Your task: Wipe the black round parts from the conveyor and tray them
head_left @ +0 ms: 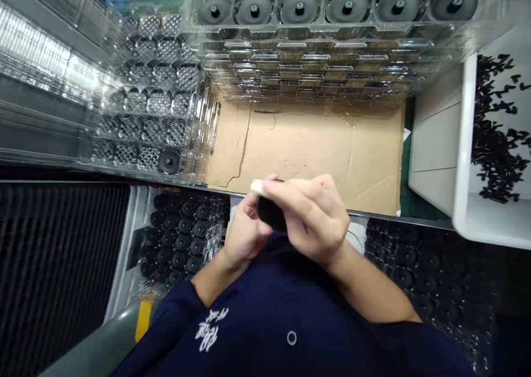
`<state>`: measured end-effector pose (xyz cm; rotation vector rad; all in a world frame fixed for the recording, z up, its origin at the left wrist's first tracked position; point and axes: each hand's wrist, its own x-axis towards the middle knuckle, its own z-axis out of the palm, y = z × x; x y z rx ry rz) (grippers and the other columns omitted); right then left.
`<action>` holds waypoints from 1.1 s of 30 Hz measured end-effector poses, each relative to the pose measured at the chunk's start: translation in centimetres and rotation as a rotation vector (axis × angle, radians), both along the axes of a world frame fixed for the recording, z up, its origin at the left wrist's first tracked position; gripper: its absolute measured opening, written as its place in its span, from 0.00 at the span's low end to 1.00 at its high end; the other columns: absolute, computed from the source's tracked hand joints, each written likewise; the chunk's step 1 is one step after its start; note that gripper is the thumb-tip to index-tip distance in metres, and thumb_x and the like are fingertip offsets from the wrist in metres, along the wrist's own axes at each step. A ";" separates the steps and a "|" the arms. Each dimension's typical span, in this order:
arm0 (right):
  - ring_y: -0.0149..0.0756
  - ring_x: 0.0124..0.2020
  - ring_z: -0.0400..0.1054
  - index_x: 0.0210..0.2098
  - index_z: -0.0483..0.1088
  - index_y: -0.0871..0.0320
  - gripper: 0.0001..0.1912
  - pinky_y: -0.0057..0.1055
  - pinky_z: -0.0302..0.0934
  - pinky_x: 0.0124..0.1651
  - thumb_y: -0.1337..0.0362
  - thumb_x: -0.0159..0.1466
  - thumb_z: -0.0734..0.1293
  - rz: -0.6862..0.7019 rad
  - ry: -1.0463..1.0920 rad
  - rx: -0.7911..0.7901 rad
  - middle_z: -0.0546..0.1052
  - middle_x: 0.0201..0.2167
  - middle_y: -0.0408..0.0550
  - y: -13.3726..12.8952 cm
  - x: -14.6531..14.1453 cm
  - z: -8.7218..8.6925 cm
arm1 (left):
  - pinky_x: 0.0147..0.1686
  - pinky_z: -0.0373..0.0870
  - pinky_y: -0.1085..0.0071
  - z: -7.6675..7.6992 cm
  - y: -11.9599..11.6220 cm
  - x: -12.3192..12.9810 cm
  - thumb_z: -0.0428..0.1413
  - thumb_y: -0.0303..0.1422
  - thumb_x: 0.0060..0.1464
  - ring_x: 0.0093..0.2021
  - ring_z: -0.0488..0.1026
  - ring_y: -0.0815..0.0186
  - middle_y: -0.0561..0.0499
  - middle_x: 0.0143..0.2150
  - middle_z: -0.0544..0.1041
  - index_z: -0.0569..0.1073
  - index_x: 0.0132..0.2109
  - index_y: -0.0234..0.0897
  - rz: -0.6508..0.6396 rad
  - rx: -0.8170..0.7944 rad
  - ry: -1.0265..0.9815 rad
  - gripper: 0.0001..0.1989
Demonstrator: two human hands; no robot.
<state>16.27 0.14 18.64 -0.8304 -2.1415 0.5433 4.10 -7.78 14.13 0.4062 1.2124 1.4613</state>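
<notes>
Close to my body, in front of the cardboard sheet [298, 150], both hands meet around a round black part [271, 213]. My left hand [246, 225] grips it from the left, fingers wrapped round its edge. My right hand [317, 216] lies over its right side, with the fingers bent. A white tip [257, 186] shows at the right index finger; whether it is a finger cover or a small object I cannot tell. The right fingers hide much of the part.
A stack of clear trays [332, 32] with black discs stands at the back. Another clear tray [188, 117] at the left holds one disc. At the right, a white bin [467, 144] contains small black pieces. Trays of black discs [178, 238] lie below the table edge.
</notes>
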 end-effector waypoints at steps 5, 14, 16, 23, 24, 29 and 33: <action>0.32 0.33 0.73 0.47 0.74 0.55 0.12 0.32 0.60 0.38 0.65 0.65 0.63 -0.079 -0.117 -0.393 0.80 0.39 0.45 -0.9 3.6 -4.6 | 0.54 0.72 0.64 0.8 0.0 -0.9 0.70 0.38 0.38 0.53 0.75 0.56 0.50 0.54 0.77 0.72 0.56 0.50 0.084 0.246 0.138 0.35; 0.35 0.42 0.72 0.54 0.70 0.49 0.18 0.32 0.64 0.41 0.65 0.65 0.64 -0.144 0.060 -0.348 0.78 0.46 0.45 -0.7 3.9 -0.8 | 0.52 0.74 0.64 2.9 -0.2 -0.1 0.67 0.45 0.41 0.52 0.76 0.57 0.52 0.54 0.77 0.72 0.56 0.51 -0.029 0.237 0.072 0.32; 0.32 0.39 0.71 0.55 0.68 0.50 0.19 0.32 0.62 0.42 0.69 0.65 0.63 -0.040 0.132 -0.095 0.78 0.44 0.44 -0.5 2.2 1.1 | 0.49 0.74 0.75 3.1 -0.3 -0.1 0.67 0.44 0.42 0.50 0.76 0.64 0.53 0.51 0.78 0.73 0.55 0.49 -0.046 0.206 0.071 0.31; 0.29 0.31 0.70 0.49 0.70 0.57 0.12 0.31 0.59 0.36 0.68 0.67 0.61 0.081 -0.077 -0.172 0.79 0.34 0.43 -0.6 0.6 1.1 | 0.49 0.73 0.74 2.4 0.1 -0.9 0.70 0.43 0.38 0.49 0.77 0.64 0.50 0.50 0.79 0.75 0.53 0.45 0.027 0.178 0.053 0.32; 0.30 0.33 0.70 0.50 0.69 0.56 0.13 0.32 0.60 0.37 0.69 0.67 0.61 0.020 -0.038 -0.134 0.79 0.37 0.44 -1.0 0.6 1.0 | 0.47 0.74 0.74 2.4 0.1 -0.7 0.70 0.41 0.38 0.47 0.77 0.64 0.50 0.49 0.79 0.75 0.52 0.46 0.025 0.165 0.047 0.31; 0.34 0.35 0.71 0.56 0.63 0.64 0.19 0.34 0.63 0.37 0.74 0.65 0.60 -0.024 0.081 -0.028 0.78 0.45 0.53 -3.5 0.6 1.1 | 0.50 0.75 0.68 3.1 0.6 0.2 0.71 0.31 0.38 0.50 0.77 0.61 0.56 0.51 0.79 0.75 0.51 0.52 0.050 0.205 -0.025 0.31; 0.31 0.30 0.70 0.53 0.66 0.63 0.17 0.33 0.64 0.36 0.73 0.64 0.61 0.136 0.040 -0.037 0.80 0.37 0.50 -3.0 0.6 2.5 | 0.53 0.74 0.59 4.0 1.0 0.3 0.71 0.40 0.36 0.50 0.77 0.54 0.50 0.51 0.79 0.76 0.50 0.48 -0.082 0.117 -0.195 0.31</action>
